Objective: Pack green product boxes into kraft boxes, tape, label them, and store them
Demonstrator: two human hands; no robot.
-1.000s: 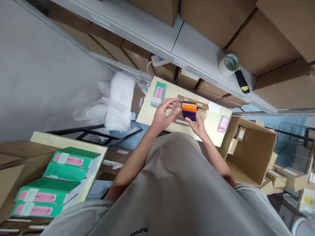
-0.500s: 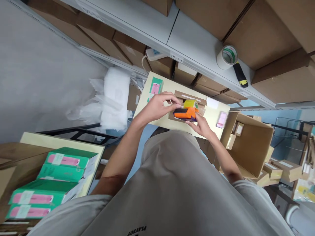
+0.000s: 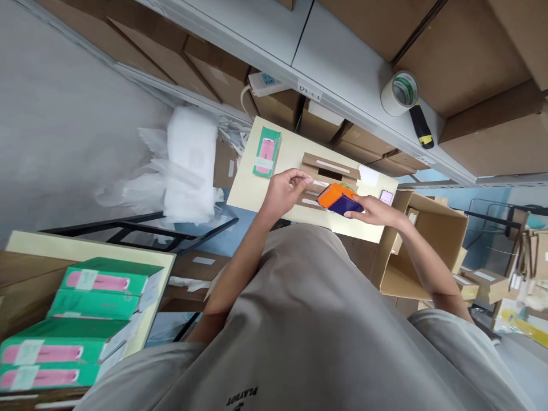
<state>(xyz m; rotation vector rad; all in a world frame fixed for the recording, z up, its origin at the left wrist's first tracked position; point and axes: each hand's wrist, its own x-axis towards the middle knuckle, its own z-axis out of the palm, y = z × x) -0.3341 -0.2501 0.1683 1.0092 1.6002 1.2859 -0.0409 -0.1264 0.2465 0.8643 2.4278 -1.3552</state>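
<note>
My right hand is closed around an orange and purple tape dispenser, held tilted over the pale yellow table. The yellow-green tape roll in it is mostly hidden behind the body. A short clear strip of tape stretches from the dispenser to my left hand, whose fingertips pinch its end. Below both hands lies a flat brown cardboard box with a dark gap along its top, partly covered by the dispenser.
A green box with a pink picture lies on the table's left, a phone at its right end. An open carton stands right. Above, a shelf holds a tape roll and cutter. Green boxes stack lower left.
My hands have moved apart, with a strip of tape now drawn out between them. The dispenser has shifted right and turned, showing its purple side. My view has shifted slightly.
</note>
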